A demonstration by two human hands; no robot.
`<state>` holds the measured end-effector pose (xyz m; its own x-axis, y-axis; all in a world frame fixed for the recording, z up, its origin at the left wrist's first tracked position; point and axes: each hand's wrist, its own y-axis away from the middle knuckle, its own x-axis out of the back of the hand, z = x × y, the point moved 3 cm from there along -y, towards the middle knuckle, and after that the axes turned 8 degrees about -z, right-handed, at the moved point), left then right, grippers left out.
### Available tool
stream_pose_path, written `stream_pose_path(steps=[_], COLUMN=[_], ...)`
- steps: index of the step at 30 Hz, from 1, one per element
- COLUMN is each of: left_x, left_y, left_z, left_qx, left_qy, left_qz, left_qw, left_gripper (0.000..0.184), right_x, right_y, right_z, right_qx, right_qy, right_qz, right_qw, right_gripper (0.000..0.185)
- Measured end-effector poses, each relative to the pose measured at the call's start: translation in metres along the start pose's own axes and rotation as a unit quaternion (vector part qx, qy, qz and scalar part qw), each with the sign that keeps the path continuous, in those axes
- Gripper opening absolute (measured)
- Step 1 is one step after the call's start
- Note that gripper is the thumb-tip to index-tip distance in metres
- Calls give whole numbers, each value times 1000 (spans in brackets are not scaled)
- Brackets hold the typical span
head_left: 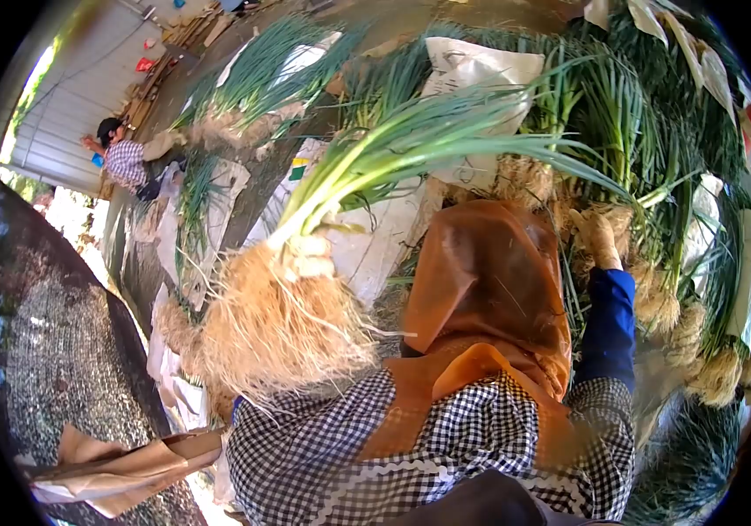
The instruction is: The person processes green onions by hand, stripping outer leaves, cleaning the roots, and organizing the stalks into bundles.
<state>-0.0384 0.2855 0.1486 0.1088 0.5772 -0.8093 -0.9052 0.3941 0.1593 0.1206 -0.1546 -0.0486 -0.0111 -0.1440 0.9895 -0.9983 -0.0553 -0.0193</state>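
My left hand (310,256) is closed around a bunch of green onions (332,188), just above the roots. The bunch is lifted close to the camera, its shaggy tan roots (283,324) hanging down and its leaves fanning to the upper right. Over on the right, my right hand (602,238) reaches down with its fingers bent in among the roots of another bunch of green onions (625,223); some fingertips are hidden there. An orange-brown apron (489,289) covers my lap between the two arms.
Piles of green onions (612,105) lie at the right and back, several with white sacks (481,70) among them. More bunches (270,70) lie at the back left. Another person (126,158) sits at the far left by a metal wall (69,105). Dark mesh (60,351) hangs at left.
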Motion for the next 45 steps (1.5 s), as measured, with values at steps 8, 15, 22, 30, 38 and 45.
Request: stream_pose_path(steps=[8,15,22,30,38,45], left_x=[3,10,21,21,26,26], left_y=[10,13,14,22,27,25], left_z=[7,10,12,28,33,47], left_qx=[-42,-59,-79,-105,-132,-149], left_qy=[-14,-15,-9,-19,-29,-43], left_qz=[43,74,93,100,114,111], left_qw=[998,995,992,989,984,982], left_gripper=[53,51,48,45,42,40], right_x=[155,91,48,148,165,99], right_y=[-21,-47,-53,3,-5,-15], right_z=[-324,-464,-297,-408,-331,-402], right_qx=[296,350,150,425,215,175], right_qy=[-573,-497,-652,-646,-786,-712], right_qz=[-303,-312,-216,-318,-361,-335], right_qw=[701,730,711,548,454,592], right_gripper=[54,50,16,42,27,21])
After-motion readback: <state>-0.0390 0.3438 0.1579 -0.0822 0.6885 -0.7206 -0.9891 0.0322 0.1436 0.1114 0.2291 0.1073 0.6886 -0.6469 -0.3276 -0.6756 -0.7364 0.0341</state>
